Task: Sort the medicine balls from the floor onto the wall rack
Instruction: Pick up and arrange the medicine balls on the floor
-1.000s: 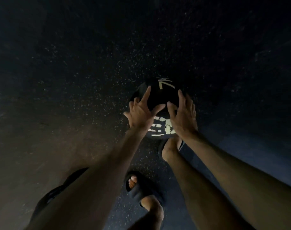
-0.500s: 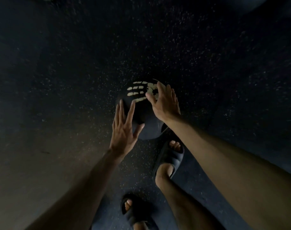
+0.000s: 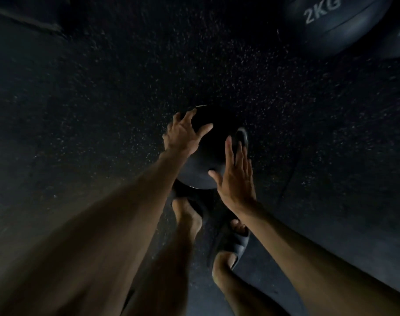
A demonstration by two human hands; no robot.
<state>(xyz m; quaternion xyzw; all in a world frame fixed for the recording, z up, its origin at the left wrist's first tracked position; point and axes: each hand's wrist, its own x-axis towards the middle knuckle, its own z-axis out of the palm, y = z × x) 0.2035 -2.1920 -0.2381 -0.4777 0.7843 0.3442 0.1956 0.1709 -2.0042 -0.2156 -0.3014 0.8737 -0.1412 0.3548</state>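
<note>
"2KG" on the top-right medicine ball (image 3: 331, 26)

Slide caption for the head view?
Left hand on a black medicine ball, right hand open beside it; 2KG ball top right.
</note>
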